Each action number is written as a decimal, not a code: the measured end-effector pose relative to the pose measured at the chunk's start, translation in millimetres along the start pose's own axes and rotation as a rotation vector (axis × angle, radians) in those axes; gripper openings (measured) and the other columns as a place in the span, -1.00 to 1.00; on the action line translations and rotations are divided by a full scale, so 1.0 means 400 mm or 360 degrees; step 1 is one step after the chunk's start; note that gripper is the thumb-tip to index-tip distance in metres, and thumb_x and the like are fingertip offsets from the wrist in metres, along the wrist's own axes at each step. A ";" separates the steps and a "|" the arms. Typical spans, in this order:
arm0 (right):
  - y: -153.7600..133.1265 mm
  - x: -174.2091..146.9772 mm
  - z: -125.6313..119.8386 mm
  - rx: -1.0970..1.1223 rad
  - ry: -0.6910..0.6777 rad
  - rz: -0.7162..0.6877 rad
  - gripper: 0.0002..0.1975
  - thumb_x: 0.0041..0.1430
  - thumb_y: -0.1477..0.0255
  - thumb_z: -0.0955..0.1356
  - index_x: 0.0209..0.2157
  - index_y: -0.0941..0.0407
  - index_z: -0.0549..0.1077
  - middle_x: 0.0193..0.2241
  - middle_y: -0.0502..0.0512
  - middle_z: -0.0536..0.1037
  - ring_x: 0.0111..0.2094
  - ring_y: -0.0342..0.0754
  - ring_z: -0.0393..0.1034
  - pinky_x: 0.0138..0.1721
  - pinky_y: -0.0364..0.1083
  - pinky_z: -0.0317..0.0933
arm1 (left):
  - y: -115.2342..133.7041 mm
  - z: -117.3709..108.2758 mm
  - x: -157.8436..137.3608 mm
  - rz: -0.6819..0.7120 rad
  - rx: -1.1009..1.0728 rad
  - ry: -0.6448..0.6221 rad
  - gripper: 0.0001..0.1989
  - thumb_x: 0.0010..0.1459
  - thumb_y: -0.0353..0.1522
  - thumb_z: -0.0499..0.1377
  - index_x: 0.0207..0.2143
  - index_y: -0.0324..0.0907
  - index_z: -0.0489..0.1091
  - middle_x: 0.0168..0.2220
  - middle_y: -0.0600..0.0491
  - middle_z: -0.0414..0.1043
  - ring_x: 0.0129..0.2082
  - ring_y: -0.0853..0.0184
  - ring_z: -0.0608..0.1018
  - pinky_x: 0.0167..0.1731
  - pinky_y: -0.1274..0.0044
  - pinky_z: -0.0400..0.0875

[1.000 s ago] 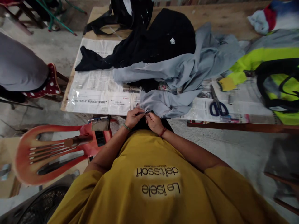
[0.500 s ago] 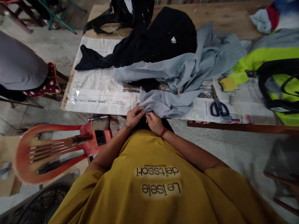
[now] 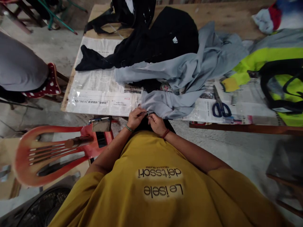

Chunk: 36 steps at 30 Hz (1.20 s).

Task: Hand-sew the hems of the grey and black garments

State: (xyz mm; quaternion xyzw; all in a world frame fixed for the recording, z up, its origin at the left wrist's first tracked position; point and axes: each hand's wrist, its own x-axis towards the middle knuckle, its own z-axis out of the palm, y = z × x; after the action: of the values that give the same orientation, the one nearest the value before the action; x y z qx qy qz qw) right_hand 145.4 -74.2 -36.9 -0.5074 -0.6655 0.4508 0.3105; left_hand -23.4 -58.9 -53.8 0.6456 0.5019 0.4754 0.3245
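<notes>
Both hands pinch the hem of the crumpled grey fabric garment (image 3: 180,75) at the table's near edge: left hand (image 3: 135,117), right hand (image 3: 156,123), fingers clamped together. Work looks mid-way; blue-handled scissors (image 3: 220,106) lie unused nearby on newspaper.

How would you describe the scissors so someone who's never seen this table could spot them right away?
Start at the long wooden table covered with newspaper. Move right of the grey garment whose edge both hands pinch, toward the neon yellow jacket. The scissors lie there on the newspaper: the only tool with dark blue loop handles.
</notes>
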 end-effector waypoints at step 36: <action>0.021 0.014 0.008 -0.0144 0.0048 -0.0046 -0.83 0.25 0.47 0.19 -0.44 0.07 0.29 -0.57 -0.02 0.42 -0.48 -0.10 0.32 -0.33 -0.14 0.19 | -0.016 -0.016 0.011 0.0440 0.0117 -0.0252 -0.82 0.29 -0.36 0.18 -0.35 -0.16 0.56 -0.37 0.04 0.59 -0.35 0.41 0.59 -0.26 0.56 0.52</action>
State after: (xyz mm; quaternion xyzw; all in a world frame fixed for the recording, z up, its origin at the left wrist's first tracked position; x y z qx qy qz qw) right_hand 144.4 -69.2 -46.1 -0.5179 -0.6879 0.4079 0.3036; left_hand -31.4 -53.4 -55.9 0.7554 0.3982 0.4445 0.2705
